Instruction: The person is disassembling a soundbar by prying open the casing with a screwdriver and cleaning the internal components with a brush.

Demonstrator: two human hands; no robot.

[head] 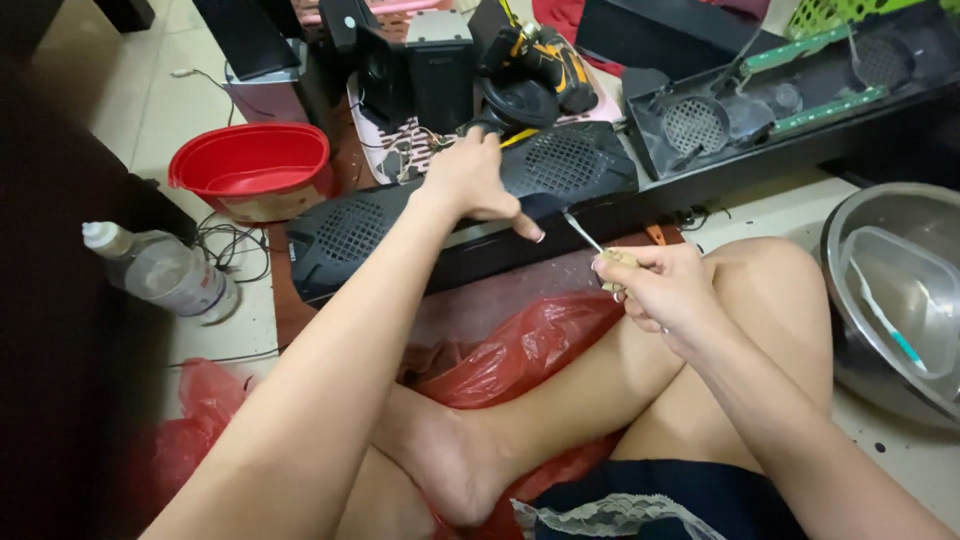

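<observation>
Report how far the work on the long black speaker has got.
Done: a second black housing already lies opened behind, its grilles and green boards exposed. In hand: the left hand steadies the long black speaker while the right hand holds a screwdriver with its tip at the casing. Left: this speaker's shell looks closed, both grilles in place.

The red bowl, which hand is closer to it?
Left. The left hand rests on the black speaker beside the red bowl; the right hand is farther away, holding a screwdriver.
</observation>
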